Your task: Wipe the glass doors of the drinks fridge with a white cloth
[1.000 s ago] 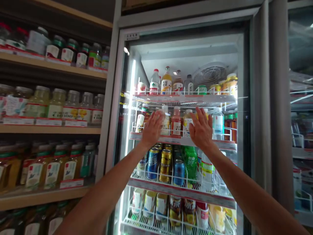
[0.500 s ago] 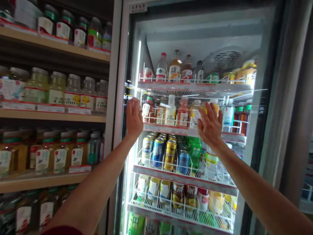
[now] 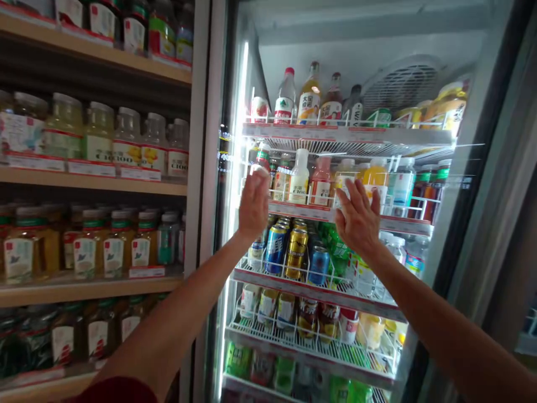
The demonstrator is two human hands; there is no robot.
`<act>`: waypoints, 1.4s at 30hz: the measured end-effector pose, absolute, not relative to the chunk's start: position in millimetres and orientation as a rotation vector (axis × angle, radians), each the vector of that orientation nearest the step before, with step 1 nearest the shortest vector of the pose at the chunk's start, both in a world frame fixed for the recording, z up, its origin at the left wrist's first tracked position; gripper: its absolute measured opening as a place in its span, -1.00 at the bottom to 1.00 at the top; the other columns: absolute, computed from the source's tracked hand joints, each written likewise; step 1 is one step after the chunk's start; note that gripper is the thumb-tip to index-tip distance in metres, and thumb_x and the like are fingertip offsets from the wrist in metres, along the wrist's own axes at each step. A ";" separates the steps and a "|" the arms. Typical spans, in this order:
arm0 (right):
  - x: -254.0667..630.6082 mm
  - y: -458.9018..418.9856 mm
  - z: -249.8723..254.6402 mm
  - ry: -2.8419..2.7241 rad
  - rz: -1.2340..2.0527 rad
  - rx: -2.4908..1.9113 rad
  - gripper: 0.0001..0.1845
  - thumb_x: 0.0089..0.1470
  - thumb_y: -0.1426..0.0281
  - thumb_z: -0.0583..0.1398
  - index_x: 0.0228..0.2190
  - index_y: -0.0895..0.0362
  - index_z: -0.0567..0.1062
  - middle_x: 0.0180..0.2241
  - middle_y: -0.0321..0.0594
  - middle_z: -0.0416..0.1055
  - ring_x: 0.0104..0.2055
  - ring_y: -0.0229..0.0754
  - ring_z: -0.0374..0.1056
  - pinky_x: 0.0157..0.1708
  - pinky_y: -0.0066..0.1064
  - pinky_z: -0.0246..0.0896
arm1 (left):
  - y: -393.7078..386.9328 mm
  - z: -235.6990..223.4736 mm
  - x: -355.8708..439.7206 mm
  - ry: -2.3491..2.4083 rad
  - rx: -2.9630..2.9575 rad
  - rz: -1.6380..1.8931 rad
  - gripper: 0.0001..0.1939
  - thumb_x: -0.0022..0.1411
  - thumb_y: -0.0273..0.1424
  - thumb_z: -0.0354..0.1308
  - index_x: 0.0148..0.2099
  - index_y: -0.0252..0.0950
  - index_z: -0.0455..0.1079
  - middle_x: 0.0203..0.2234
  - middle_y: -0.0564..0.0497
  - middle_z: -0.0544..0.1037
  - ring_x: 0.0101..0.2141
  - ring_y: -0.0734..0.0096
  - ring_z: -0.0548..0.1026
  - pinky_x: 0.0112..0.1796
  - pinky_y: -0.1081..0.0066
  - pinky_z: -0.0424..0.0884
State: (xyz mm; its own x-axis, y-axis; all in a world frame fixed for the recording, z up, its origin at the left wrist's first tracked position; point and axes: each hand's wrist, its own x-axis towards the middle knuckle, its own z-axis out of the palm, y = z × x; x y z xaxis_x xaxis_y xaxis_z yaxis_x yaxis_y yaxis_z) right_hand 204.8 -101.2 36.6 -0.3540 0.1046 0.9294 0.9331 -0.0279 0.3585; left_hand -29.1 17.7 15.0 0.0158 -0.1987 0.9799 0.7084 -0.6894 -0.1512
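Glass [image 3: 225, 159] fills the fridge door [image 3: 213, 184], straight ahead: the right hand [image 3: 358, 221] faces it, open with fingers spread, the left hand [image 3: 253, 208] unclosed, fingers together (what the pale patch [image 3: 259, 170] at its tips is, I cannot tell). The step looks like holding palms toward the glass, and any next move calls for flat fingers

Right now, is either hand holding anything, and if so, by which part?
Nothing appears held: the left hand and right hand are both open, raised before the lit drinks cooler.
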 end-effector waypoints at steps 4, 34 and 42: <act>207.2 -101.8 33.5 -1.578 -1.460 -1.141 -0.44 0.09 0.36 0.01 0.14 0.04 0.12 0.22 -0.15 0.03 0.28 -0.06 -0.13 0.21 0.02 -0.30 | 10.0 6.4 -18.2 -0.309 -1.835 -1.420 -0.44 0.27 -0.46 -0.17 0.28 -0.14 -0.18 0.24 0.02 0.03 0.24 0.31 -0.08 0.18 0.19 0.12; 248.2 -138.1 -28.1 -1.644 -1.308 -1.140 -0.46 0.13 0.20 -0.03 0.15 -0.02 0.13 0.27 -0.27 -0.12 0.28 0.11 -0.19 0.18 0.13 -0.33 | -17.8 -37.2 9.7 -0.856 -1.796 -1.413 -0.54 0.32 -0.40 -0.38 0.23 -0.39 -0.04 0.25 -0.06 0.00 0.22 0.41 -0.40 0.19 0.18 -0.14; 270.2 -155.2 -34.8 -1.518 -1.400 -1.200 -0.44 0.08 0.35 0.05 0.14 -0.01 0.15 0.25 -0.18 -0.04 0.26 0.05 -0.08 0.20 0.08 -0.27 | -22.3 -49.3 43.3 -0.336 -1.974 -1.373 -0.50 0.27 -0.49 -0.22 0.24 -0.21 -0.02 0.24 0.05 0.04 0.25 0.33 -0.20 0.21 0.17 -0.01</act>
State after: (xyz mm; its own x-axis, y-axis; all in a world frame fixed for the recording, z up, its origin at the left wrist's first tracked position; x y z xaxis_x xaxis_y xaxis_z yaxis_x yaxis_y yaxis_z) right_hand 270.2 -155.2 -34.8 -0.2929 0.1510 0.9442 0.9532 -0.0309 0.3006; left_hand 43.3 -22.3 -49.3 0.4049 -0.1724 0.8980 0.5679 -0.7222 -0.3948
